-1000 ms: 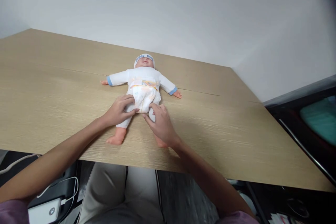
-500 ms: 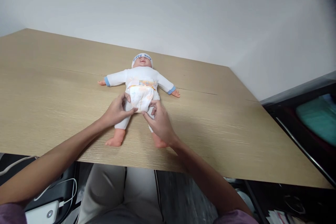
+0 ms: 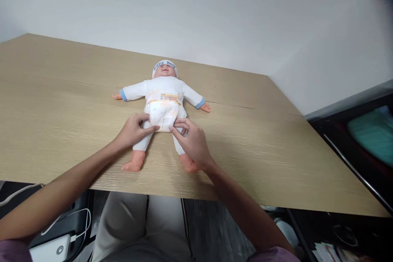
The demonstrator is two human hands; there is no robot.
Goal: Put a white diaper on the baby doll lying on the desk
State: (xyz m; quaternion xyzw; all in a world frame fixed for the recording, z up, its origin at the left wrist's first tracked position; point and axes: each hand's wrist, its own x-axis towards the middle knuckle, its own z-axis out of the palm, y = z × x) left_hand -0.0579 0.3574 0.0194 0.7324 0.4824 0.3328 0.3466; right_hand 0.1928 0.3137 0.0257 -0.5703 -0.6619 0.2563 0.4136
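Note:
A baby doll [image 3: 166,90] in a white suit with blue cuffs and a white cap lies on its back on the wooden table [image 3: 61,102], head away from me. It wears a white diaper [image 3: 163,114] with an orange-patterned waistband. My left hand [image 3: 132,132] pinches the lower left edge of the diaper by the doll's thigh. My right hand [image 3: 192,141] pinches the lower right edge, covering part of the doll's other leg. Both bare feet point toward the table's near edge.
A white wall runs behind the table. A dark cabinet with a teal item [image 3: 371,133] stands at the right. Below the table's near edge are my legs, a white device with cables [image 3: 52,249] at the left, and papers at the lower right.
Both hands have shifted slightly along the diaper's lower edge, fingers regripping. The view has moved a little; the doll stays in place.

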